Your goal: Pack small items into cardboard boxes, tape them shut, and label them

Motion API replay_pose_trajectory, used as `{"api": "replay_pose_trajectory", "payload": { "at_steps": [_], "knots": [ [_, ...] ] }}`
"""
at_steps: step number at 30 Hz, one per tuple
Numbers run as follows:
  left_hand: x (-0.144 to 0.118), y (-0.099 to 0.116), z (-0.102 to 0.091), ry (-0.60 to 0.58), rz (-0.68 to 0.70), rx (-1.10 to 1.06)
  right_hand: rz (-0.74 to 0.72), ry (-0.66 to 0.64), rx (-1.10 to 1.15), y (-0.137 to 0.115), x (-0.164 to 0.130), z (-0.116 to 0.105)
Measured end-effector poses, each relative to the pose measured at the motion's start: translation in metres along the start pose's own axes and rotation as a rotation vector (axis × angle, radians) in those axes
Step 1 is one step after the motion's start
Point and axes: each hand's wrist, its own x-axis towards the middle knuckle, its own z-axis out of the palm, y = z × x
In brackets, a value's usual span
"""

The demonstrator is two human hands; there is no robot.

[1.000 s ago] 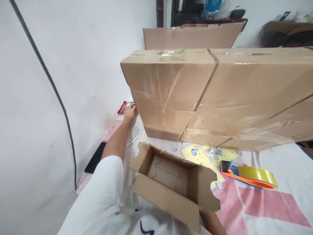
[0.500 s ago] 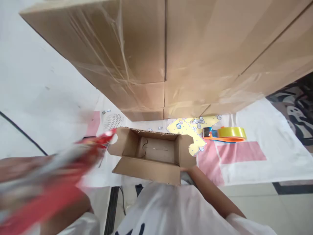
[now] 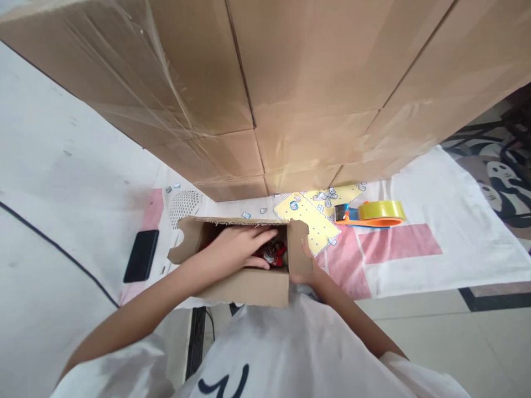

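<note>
Inside the small open cardboard box point(image 3: 249, 284), the left hand point(image 3: 243, 246) lies palm down with loosely spread fingers pressing on a red packet point(image 3: 274, 253); whether it grips the packet cannot be told. At the box's right flap, the right hand point(image 3: 309, 271) holds the cardboard, mostly hidden behind it. Behind the box stands a stack of large taped cartons point(image 3: 269, 88). To the right, a tape dispenser point(image 3: 371, 213) lies on the patterned cloth point(image 3: 415, 249), and a black phone point(image 3: 141, 255) lies left.

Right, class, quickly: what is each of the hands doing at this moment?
Left hand: inside the small cardboard box, fingers spread, pressing on the red packet.
Right hand: mostly hidden, against the box's right flap; grip cannot be told.
</note>
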Motion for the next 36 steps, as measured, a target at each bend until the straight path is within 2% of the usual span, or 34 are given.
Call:
{"api": "replay_pose_trajectory", "payload": {
  "at_steps": [2, 4, 5, 6, 7, 9, 11, 12, 13, 15, 17, 19, 22, 24, 26, 30, 32, 34, 36],
  "knots": [
    [-0.037, 0.000, -0.019, 0.245, -0.117, 0.093, -0.120, 0.069, 0.017, 0.002, -0.002, -0.002],
    [-0.079, -0.005, -0.022, 0.622, -0.320, 0.171, -0.199, 0.078, 0.025, -0.003, 0.000, -0.007],
    [-0.098, -0.010, -0.016, 0.798, -0.475, 0.179, -0.211, 0.057, 0.028, -0.007, 0.002, -0.010],
    [-0.115, -0.014, -0.003, 0.933, -0.551, 0.121, -0.218, 0.032, 0.031, -0.011, 0.005, -0.013],
    [-0.129, -0.018, 0.013, 1.007, -0.571, -0.059, -0.228, 0.005, 0.032, -0.015, 0.008, -0.016],
    [-0.146, -0.022, 0.051, 0.957, -0.536, -0.382, -0.227, -0.061, 0.030, -0.022, 0.015, -0.024],
    [-0.153, -0.020, 0.080, 0.866, -0.426, -0.517, -0.203, -0.123, 0.025, -0.025, 0.021, -0.032],
    [-0.155, -0.017, 0.087, 0.782, -0.369, -0.524, -0.188, -0.150, 0.029, -0.027, 0.024, -0.036],
    [-0.156, -0.013, 0.089, 0.688, -0.321, -0.496, -0.168, -0.175, 0.049, -0.028, 0.026, -0.039],
    [-0.156, -0.007, 0.081, 0.486, -0.257, -0.380, -0.109, -0.212, 0.140, -0.031, 0.031, -0.044],
    [-0.156, -0.004, 0.066, 0.409, -0.240, -0.261, -0.029, -0.185, 0.255, -0.033, 0.036, -0.045],
    [-0.151, -0.003, 0.056, 0.478, -0.273, -0.201, 0.029, -0.134, 0.356, -0.036, 0.042, -0.041],
    [-0.135, -0.004, 0.056, 0.744, -0.428, -0.222, -0.015, -0.076, 0.466, -0.037, 0.054, -0.038],
    [-0.122, -0.006, 0.063, 0.914, -0.531, -0.240, -0.093, -0.036, 0.440, -0.037, 0.060, -0.039],
    [-0.112, -0.007, 0.069, 0.973, -0.585, -0.221, -0.138, -0.020, 0.327, -0.037, 0.063, -0.044],
    [-0.102, -0.002, 0.073, 0.860, -0.621, -0.156, -0.165, -0.086, 0.218, -0.037, 0.061, -0.048],
    [-0.098, 0.007, 0.070, 0.853, -0.639, -0.055, -0.177, -0.096, 0.215, -0.036, 0.059, -0.046],
    [-0.089, 0.020, 0.066, 0.817, -0.553, 0.122, -0.190, -0.089, 0.188, -0.036, 0.058, -0.045],
    [-0.077, 0.034, 0.061, 0.677, -0.369, 0.242, -0.209, -0.085, 0.153, -0.039, 0.057, -0.044]
  ]
}}
